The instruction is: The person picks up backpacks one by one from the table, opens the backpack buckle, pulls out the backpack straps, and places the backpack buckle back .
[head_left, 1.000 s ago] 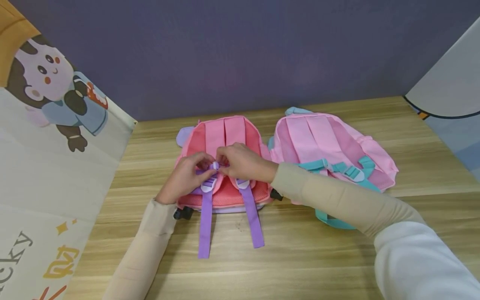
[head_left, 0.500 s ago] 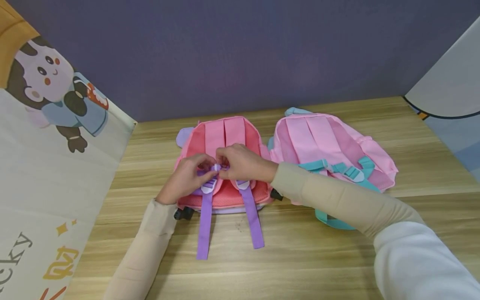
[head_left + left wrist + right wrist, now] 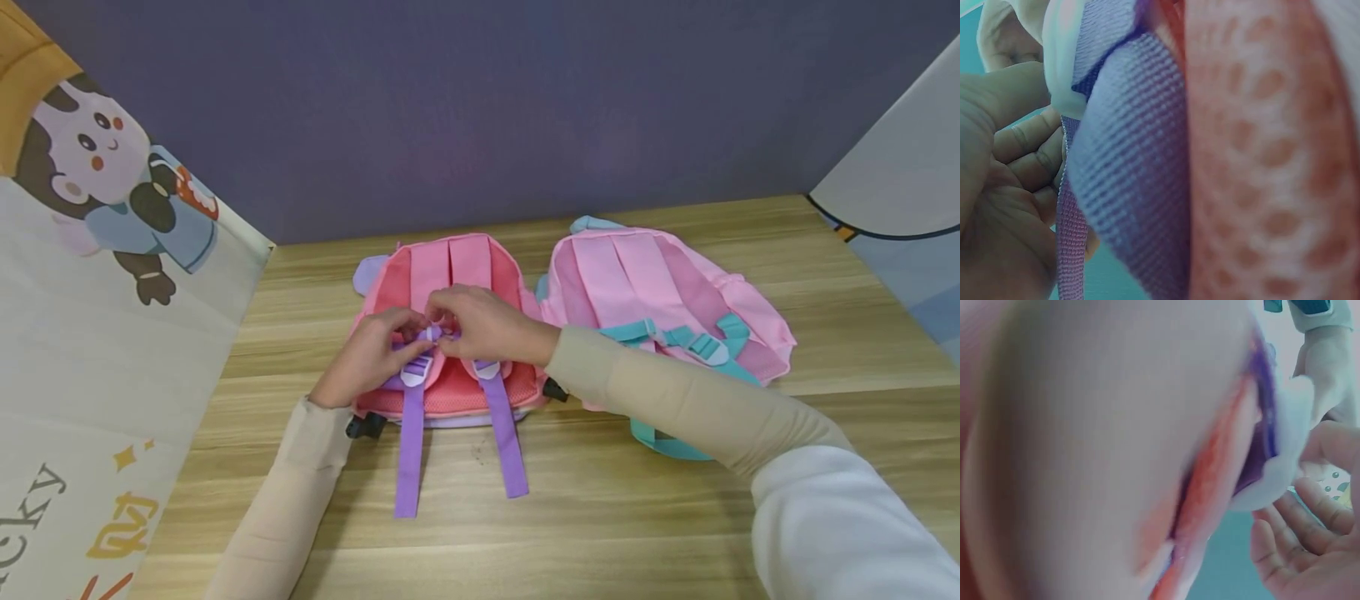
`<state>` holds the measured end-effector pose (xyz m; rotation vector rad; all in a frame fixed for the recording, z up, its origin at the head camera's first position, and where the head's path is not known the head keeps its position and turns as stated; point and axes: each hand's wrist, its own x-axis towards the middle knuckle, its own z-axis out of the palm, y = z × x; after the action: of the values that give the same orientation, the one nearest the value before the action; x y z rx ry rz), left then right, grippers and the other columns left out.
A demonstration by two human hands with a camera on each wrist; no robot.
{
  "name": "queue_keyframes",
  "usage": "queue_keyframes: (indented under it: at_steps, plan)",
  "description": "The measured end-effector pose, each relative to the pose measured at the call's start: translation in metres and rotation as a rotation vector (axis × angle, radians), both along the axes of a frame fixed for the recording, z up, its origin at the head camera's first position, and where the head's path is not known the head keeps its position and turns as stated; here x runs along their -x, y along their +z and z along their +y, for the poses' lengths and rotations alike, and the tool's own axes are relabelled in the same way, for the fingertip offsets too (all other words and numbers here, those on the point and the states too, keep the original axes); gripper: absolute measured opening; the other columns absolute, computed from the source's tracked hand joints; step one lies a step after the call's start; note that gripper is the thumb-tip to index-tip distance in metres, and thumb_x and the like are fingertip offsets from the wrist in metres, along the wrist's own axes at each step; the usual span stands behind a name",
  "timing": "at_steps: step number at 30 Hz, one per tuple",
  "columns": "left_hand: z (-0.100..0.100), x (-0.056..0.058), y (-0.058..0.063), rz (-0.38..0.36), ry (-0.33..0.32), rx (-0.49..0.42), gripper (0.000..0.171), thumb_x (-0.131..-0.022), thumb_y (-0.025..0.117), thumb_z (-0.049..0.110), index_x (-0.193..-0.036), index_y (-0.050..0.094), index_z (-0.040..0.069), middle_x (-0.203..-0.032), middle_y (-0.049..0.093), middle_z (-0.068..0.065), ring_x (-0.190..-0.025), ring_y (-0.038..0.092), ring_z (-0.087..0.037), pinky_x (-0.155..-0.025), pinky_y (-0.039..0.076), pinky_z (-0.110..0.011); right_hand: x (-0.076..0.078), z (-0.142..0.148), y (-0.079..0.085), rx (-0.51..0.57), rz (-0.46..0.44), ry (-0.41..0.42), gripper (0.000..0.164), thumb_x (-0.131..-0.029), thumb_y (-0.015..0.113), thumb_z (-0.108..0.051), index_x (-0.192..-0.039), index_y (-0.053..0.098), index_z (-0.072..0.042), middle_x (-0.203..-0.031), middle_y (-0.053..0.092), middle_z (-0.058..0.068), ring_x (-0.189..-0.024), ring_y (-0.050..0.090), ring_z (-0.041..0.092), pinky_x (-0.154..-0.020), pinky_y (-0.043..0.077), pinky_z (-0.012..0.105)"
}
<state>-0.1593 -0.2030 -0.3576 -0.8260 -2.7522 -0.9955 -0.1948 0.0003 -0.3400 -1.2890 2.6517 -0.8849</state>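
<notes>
A coral-pink backpack (image 3: 453,392) lies with its shoulder straps upward. Over its middle, my left hand (image 3: 367,354) pinches a purple chest strap (image 3: 422,339) between thumb and index finger. From the other side my right hand (image 3: 487,321) pinches the same strap, its forefinger bent over it. Between the fingertips of both hands shows a small white buckle (image 3: 433,333). Just below are two white strap adjusters, the left one (image 3: 416,372) and the right one (image 3: 486,369). In the left wrist view purple webbing (image 3: 1135,150) fills the middle; the exact finger contact is partly hidden.
A light pink backpack (image 3: 645,267) with teal straps (image 3: 671,446) lies to the right, touching the coral one, partly under my right forearm. Two purple strap tails, one here (image 3: 408,467), hang toward me on the wooden table (image 3: 465,542). A dark panel (image 3: 480,117) stands behind.
The right hand's fingers have shifted slightly left over the buckle, which is now more covered. The left hand stays nearly in place. Both backpacks lie as before.
</notes>
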Motion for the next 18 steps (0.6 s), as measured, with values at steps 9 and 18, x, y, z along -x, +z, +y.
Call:
queue_keyframes:
  at_steps: [9,18]
  plan:
    - [0.0009,-0.0008,0.0029,0.019,0.004,0.018,0.021,-0.081,0.075,0.013,-0.098,0.067,0.004,-0.080,0.059,-0.001,-0.073,0.052,-0.014,-0.065,0.045,-0.030,-0.0043,-0.0023,0.0046,0.011,0.039,0.002,0.018,-0.079,0.074,-0.015,-0.095,0.065,-0.013,-0.092,0.060,-0.003,-0.081,0.051,0.009,-0.074,0.042,0.025]
    - [0.0037,0.0007,0.0021,0.006,-0.014,0.021,0.020,-0.079,0.076,0.012,-0.094,0.064,0.007,-0.080,0.058,-0.001,-0.073,0.053,-0.015,-0.065,0.046,-0.031,-0.0045,-0.0004,-0.0007,0.068,0.072,0.021,0.012,-0.078,0.072,-0.010,-0.089,0.067,-0.010,-0.087,0.059,-0.001,-0.078,0.052,0.011,-0.073,0.042,0.024]
